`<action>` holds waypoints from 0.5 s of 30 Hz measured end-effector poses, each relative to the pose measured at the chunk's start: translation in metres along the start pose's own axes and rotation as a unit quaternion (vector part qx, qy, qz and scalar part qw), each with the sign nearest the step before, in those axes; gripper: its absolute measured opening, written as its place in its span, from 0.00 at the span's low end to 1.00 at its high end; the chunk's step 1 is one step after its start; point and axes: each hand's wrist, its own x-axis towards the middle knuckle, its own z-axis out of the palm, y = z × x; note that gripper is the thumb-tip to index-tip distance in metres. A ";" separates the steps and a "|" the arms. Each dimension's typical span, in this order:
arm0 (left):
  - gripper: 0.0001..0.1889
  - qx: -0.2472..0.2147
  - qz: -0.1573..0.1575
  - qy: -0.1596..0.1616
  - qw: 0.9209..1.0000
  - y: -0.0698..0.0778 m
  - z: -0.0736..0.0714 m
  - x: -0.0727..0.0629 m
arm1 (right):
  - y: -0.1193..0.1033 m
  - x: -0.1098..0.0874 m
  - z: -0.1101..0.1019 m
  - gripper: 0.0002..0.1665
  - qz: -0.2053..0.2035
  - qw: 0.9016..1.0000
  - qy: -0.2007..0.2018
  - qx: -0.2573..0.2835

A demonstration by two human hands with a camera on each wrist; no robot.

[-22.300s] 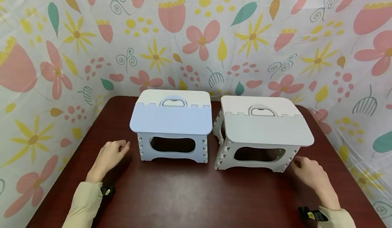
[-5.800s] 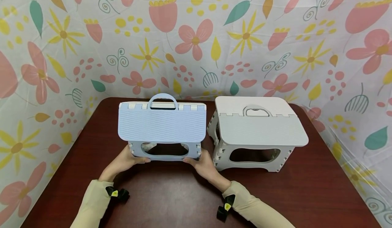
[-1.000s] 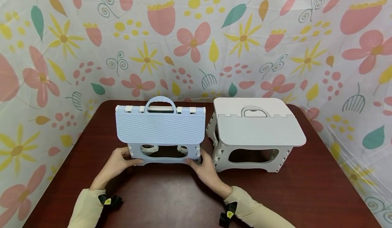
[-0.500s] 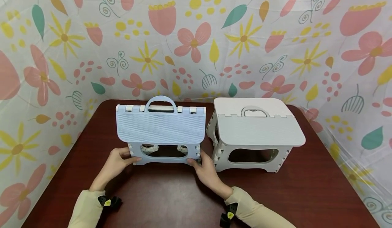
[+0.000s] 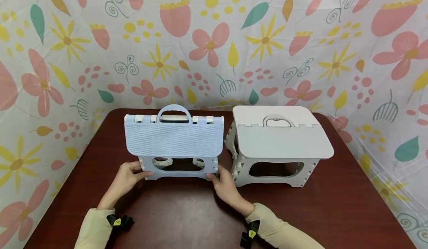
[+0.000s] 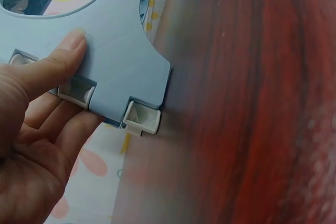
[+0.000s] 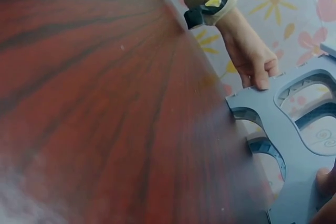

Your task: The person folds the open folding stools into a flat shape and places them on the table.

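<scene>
A blue folding step stool point(image 5: 174, 139) stands partly folded on the table. Its textured front top panel slopes toward me, and the carry handle point(image 5: 174, 109) rises above the hinge line. My left hand point(image 5: 126, 178) grips the left edge of the front leg panel. In the left wrist view the thumb point(image 6: 71, 45) lies on the panel's face, with the fingers behind the hinged edge. At the opposite edge my right hand point(image 5: 227, 189) holds the same panel, thumb in front, its other fingers mostly hidden behind. Through the panel's oval opening, pale folding side pieces point(image 5: 163, 162) show.
A grey-white folding step stool point(image 5: 282, 143) stands unfolded close to the right of the blue one, near my right hand. The dark red wooden table point(image 5: 187, 219) extends in front. A flower-patterned sheet point(image 5: 214, 48) hangs behind and along the sides.
Earliest, the blue stool stood fully unfolded with both hands apart from it. Later both hands gripped its front leg panel and its top folded downward. Over the last second it has barely moved.
</scene>
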 end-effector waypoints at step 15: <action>0.12 -0.019 0.003 0.000 1.000 0.002 0.000 0.002 | -0.029 -0.004 -0.011 0.15 -0.002 1.000 -0.016 0.017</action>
